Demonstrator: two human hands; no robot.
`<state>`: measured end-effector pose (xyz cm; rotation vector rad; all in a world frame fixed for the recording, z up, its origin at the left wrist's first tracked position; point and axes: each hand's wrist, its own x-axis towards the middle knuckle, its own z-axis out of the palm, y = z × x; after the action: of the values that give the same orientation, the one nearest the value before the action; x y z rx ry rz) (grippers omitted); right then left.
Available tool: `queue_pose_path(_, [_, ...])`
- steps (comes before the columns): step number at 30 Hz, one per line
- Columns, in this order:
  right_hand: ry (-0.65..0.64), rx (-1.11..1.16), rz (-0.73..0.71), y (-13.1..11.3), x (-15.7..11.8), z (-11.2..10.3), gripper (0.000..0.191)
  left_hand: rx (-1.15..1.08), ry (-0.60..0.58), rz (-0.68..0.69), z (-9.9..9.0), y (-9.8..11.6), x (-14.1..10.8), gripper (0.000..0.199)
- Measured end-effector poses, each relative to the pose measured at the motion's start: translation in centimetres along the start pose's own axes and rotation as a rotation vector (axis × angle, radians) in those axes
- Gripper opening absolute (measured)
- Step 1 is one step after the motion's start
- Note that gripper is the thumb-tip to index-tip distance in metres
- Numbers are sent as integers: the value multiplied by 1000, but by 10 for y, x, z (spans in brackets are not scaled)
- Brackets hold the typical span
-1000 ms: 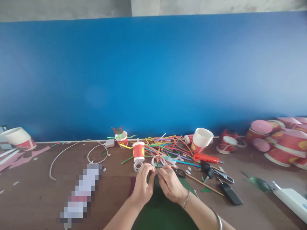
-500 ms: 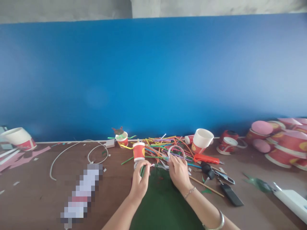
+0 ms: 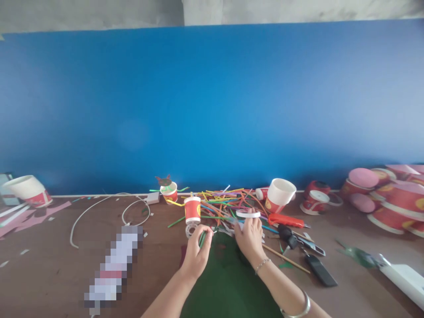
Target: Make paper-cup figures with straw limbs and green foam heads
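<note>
Beside the green sheet [image 3: 228, 282], the left hand [image 3: 197, 252] is pinching a green strip [image 3: 202, 240] (seemingly steadying, next needing firmness), right hand [image 3: 251, 240] half-curled at a white ring [image 3: 248, 215], hold unclear.

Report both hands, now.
Left hand: closed, pinching a thin green piece.
Right hand: at the white ring; whether gripping cannot be told.

No text can be read, even on the red-and-white cups [image 3: 192, 211].
</note>
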<state>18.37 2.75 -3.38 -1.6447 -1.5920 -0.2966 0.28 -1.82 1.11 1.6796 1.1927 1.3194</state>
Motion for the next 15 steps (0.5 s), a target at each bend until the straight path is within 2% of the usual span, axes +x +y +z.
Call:
queue_pose_path(2, [-36, -17, 57, 5, 5, -2, 37, 5, 15, -1, 0, -2, 0, 22])
queue_pose_path(5, [-132, -1, 134, 2, 16, -15, 29, 24, 43, 10, 1, -4, 1, 19])
queue_pose_path(7, [-204, 77, 172, -3, 23, -26, 32, 41, 57, 21, 1, -5, 2, 18])
queue_pose_path(9, [-222, 163, 231, -6, 27, -33, 40, 55, 59, 32, 1, -7, 2, 17])
queue_pose_path(11, [-209, 267, 291, -5, 29, -32, 42, 66, 56, 41, 2, -8, 2, 15])
queue_pose_path(13, [-150, 340, 328, -1, 28, -27, 36, 72, 51, 39, 2, -10, 3, 15])
queue_pose_path(15, [-98, 358, 313, 1, 27, -23, 37, 75, 48, 31, 2, -10, 3, 15])
